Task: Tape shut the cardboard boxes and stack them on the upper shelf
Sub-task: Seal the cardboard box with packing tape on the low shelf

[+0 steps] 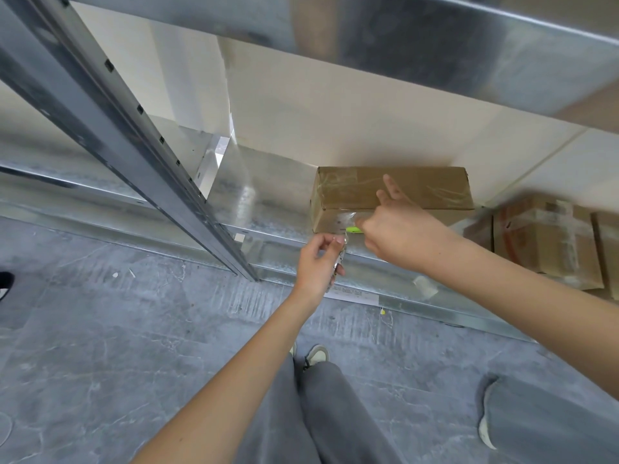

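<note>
Grey marbled floor (100,346); galvanised metal shelving (268,195) with slotted upright (134,128); cream wall (335,112) behind.

Taped brown box (392,192) on metal shelf (268,195)

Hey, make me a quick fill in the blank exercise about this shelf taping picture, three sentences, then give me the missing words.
1. The cardboard box being taped rests on a shelf made of ____.
2. The small tool gripped in the right hand at the box's front is bright ____.
3. The left hand pinches a strip of clear ____ running up to the box's front.

Missing words: metal; green; tape
</note>
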Demonstrator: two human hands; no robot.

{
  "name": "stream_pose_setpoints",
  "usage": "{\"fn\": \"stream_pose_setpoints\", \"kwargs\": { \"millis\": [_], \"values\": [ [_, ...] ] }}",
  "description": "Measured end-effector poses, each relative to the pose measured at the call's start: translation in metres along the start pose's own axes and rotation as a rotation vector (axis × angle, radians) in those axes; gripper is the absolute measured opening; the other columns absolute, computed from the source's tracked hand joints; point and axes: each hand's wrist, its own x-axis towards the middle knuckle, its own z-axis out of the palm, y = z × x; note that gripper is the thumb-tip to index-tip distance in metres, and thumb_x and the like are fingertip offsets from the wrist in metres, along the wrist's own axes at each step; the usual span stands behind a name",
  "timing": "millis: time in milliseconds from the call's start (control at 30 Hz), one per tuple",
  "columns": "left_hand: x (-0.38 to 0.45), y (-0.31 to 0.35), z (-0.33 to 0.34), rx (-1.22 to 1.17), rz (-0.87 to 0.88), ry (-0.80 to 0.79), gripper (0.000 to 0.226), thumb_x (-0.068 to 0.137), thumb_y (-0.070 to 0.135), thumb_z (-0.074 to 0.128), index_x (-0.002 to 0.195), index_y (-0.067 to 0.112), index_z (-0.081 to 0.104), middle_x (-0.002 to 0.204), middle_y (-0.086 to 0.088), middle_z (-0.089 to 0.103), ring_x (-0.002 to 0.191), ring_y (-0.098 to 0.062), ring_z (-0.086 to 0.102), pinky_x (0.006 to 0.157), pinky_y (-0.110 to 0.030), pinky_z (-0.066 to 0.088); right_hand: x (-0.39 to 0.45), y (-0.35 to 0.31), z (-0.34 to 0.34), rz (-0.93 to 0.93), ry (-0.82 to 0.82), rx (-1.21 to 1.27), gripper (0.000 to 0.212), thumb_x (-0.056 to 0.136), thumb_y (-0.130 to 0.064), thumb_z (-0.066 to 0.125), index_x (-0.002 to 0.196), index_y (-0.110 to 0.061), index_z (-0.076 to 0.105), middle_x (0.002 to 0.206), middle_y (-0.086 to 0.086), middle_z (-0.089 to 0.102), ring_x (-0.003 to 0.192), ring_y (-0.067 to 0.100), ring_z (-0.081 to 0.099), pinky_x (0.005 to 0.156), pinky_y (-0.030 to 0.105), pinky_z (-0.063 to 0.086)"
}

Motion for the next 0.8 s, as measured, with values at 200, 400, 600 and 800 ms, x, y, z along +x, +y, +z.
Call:
{"fn": "stream_pose_setpoints", "kwargs": {
  "millis": [200,400,600,800],
  "values": [
    [-0.001,0.001,-0.001,0.068,0.067,0.011,0.02,0.099,0.023,0.055,0.082,0.014,0.054,0.094,-0.004,0.055,0.05,-0.015,0.054,0.043,-0.02,0.032,0.002,-0.003,0.002,-0.011,-0.03,-0.033,0.018,0.094,-0.011,0.046,0.099,-0.012,0.063,0.097,0.018,0.07,0.13,0.051,0.041,0.119,0.058,0.003],
    [-0.006,-0.003,-0.008,0.013,0.093,0.059,0.018,0.101,0.022,0.052,0.088,0.01,0.052,0.091,-0.006,0.054,0.051,-0.015,0.052,0.041,-0.019,0.031,0.0,-0.002,0.017,0.036,-0.029,-0.027,0.025,0.093,-0.008,0.043,0.104,-0.013,0.065,0.095,0.014,0.07,0.142,0.053,0.015,0.112,0.063,-0.01],
    [-0.028,-0.001,-0.029,-0.186,0.153,0.257,0.005,0.099,0.022,0.055,0.1,0.025,0.051,0.096,-0.004,0.055,0.056,-0.013,0.06,0.052,-0.025,0.044,-0.022,0.007,0.019,0.051,0.268,-0.041,0.023,0.088,-0.014,0.052,0.096,-0.021,0.072,0.066,-0.001,0.068,0.132,0.035,0.048,0.107,0.069,-0.018],
    [0.009,0.061,-0.049,0.166,0.658,0.095,0.049,0.093,0.012,0.06,0.123,0.036,0.03,0.126,0.004,0.055,0.114,-0.016,0.061,0.099,-0.039,0.05,-0.062,0.013,0.091,0.071,0.885,0.195,0.022,0.092,-0.011,0.053,0.107,-0.008,0.07,0.07,0.004,0.059,0.075,0.025,0.059,0.099,0.051,0.042]
  ]
}}
